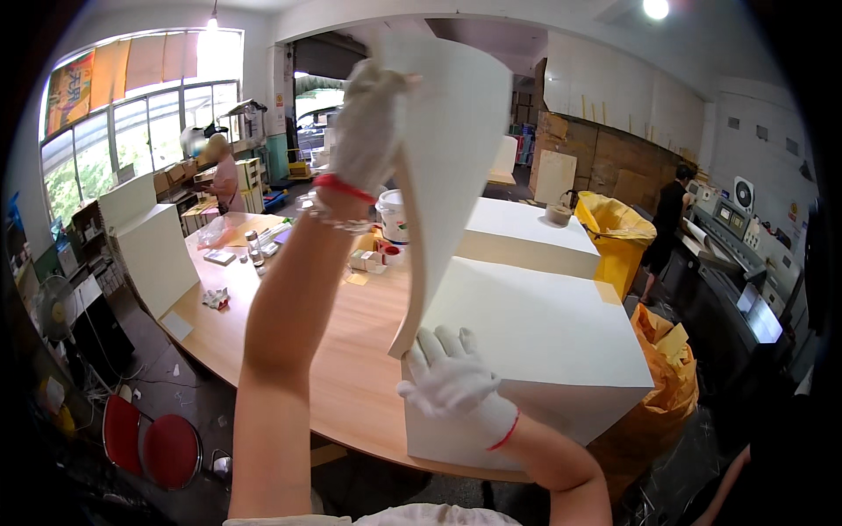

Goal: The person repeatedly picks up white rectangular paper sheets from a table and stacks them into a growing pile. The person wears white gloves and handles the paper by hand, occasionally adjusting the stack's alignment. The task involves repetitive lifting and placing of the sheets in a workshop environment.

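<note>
Raised high, my left hand (368,123) wears a white knitted glove with a red cuff and grips the upper edge of a white board (456,149). The board stands steeply and looks curved, its lower end meeting the near left corner of a large white box (544,320). My right hand (452,377), gloved the same way, lies with fingers spread on that corner, fingertips close to the board's lower end. The box rests on a wood-topped table (351,386). Behind the board, part of the box's top is hidden.
Another white block (526,223) stands behind the box, a tape roll (558,214) on it. Left are a white box (158,254), a bottle (254,250) and a bucket (393,215). Yellow bags (614,228) stand right. Two people (224,180) work farther off; a red chair (171,449) sits lower left.
</note>
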A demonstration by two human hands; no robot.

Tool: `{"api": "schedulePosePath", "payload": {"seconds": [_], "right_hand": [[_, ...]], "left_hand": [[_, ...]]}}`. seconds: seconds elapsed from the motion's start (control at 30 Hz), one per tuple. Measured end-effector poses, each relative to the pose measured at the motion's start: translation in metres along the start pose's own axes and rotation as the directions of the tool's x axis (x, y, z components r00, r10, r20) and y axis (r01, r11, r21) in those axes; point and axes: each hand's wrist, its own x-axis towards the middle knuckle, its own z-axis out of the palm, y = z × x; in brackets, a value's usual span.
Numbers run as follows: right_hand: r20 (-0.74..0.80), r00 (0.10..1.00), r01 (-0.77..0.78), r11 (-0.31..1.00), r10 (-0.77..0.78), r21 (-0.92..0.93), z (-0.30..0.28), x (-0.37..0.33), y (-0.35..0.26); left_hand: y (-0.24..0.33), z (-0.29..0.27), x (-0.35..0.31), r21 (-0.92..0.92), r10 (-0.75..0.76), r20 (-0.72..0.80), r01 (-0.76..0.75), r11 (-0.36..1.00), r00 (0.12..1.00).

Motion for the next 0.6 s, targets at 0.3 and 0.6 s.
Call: {"api": "schedulePosePath", "payload": {"seconds": [0.3, 0.6], "right_hand": [[-0.151, 0.988, -0.02, 0.997, 0.01, -0.069, 0.015, 0.007, -0.007], [-0.098, 0.995, -0.03, 0.996, 0.022, -0.084, 0.011, 0.007, -0.006]], "left_hand": [[-0.014, -0.124, 0.03, -0.092, -0.167, -0.245, 0.148, 0.985, 0.955], [-0.036, -0.161, 0.021, -0.147, -0.167, -0.382, 0.118, 0.982, 0.909]]}}
